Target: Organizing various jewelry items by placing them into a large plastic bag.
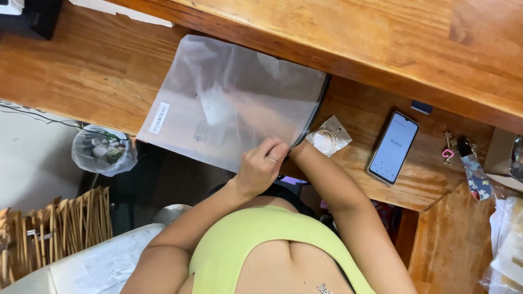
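At frame centre, the left hand [260,167] pinches the edge of a frosted plastic bag [229,98] on the wooden table [87,71], the right hand hidden inside it, its grip impossible to tell.

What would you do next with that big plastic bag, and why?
Probably slide the right hand further in to spread the bag: that hand is hidden inside its open edge, the left hand pinches the edge, and a small packet lies beside it.

Frosted translucent plastic bag [229,98] — lying flat, overhanging the wooden desk's edge.
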